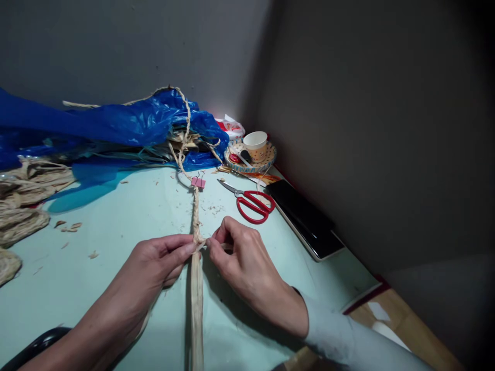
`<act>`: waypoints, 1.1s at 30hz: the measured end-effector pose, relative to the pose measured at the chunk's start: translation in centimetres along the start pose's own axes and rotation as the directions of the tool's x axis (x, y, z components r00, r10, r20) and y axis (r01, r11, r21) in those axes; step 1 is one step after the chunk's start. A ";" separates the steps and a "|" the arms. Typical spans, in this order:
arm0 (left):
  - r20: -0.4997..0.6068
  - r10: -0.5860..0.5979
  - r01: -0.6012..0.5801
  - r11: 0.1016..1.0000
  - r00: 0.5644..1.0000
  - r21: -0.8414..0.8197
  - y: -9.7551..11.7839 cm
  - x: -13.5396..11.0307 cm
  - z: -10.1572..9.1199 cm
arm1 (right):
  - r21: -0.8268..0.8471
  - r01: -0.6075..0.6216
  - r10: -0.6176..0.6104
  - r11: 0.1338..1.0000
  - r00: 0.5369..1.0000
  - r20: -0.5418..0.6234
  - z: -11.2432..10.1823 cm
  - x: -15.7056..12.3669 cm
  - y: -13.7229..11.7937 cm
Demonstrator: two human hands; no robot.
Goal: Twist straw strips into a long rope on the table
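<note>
A braid of dried plant fibre (196,211) runs down the middle of the table, held at its far end by a pink binder clip (198,183). My left hand (160,257) pinches the braid's lower end between thumb and fingers. Close beside it on the right, my right hand (242,257) is closed on a thin fibre strand (226,247) that leads out sideways from the braid. Below the hands, a wide flat fibre strip (197,314) hangs straight toward me. Beyond the clip, the finished-looking braid (187,118) climbs over a blue plastic bag (131,123).
Red-handled scissors (253,203) lie right of the braid, beside a dark tablet-like device (303,219). Behind them, a patterned plate (273,154) carries a paper cup (256,144). Bundled dried fibre (23,206) lies at left. Scraps dot the pale green table (116,268).
</note>
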State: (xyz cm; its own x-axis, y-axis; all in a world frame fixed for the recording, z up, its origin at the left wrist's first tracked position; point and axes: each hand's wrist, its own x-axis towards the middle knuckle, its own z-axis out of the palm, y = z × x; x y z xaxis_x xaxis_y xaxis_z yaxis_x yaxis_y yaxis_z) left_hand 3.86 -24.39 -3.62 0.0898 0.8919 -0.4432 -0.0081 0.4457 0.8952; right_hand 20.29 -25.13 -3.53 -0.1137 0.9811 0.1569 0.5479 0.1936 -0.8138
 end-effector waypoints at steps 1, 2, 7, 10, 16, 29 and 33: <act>0.002 -0.008 0.008 1.000 1.000 -0.011 0.0 0.0 0.0 | 0.000 0.001 -0.001 1.000 1.000 -0.006 0.1 0.0 0.0; 0.001 -0.014 0.014 1.000 1.000 -0.021 0.0 0.0 0.0 | 0.004 0.009 -0.009 1.000 1.000 -0.007 0.1 0.0 0.1; 0.021 0.005 -0.005 1.000 1.000 -0.001 -0.1 -0.1 -0.2 | 0.051 0.065 -0.068 0.997 0.995 0.066 -0.4 -0.2 0.3; 0.032 0.030 -0.031 0.999 0.999 0.033 -0.1 -0.2 -0.1 | 0.056 0.128 -0.133 0.990 0.985 0.114 -0.9 -0.3 0.3; 0.019 0.045 -0.046 0.997 0.999 0.056 0.2 -0.2 0.1 | -0.134 0.184 -0.168 0.974 0.978 0.122 -0.7 -0.4 -0.1; 0.015 0.056 -0.057 0.998 0.998 0.036 0.2 -0.4 0.5 | -0.207 0.081 -0.087 0.975 0.996 -0.020 1.0 0.2 -0.2; -0.026 0.073 -0.072 0.997 0.997 0.026 0.3 -0.4 0.8 | -0.296 0.166 -0.174 0.941 0.985 0.001 1.0 -0.1 -0.1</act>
State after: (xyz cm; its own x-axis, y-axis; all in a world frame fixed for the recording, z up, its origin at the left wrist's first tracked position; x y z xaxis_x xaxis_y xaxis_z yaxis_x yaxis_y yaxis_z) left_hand 4.64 -24.70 -3.11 0.0634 0.9238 -0.3776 0.0117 0.3777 0.9259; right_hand 19.44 -25.25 -4.00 -0.2082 0.9324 0.2954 0.7418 0.3474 -0.5736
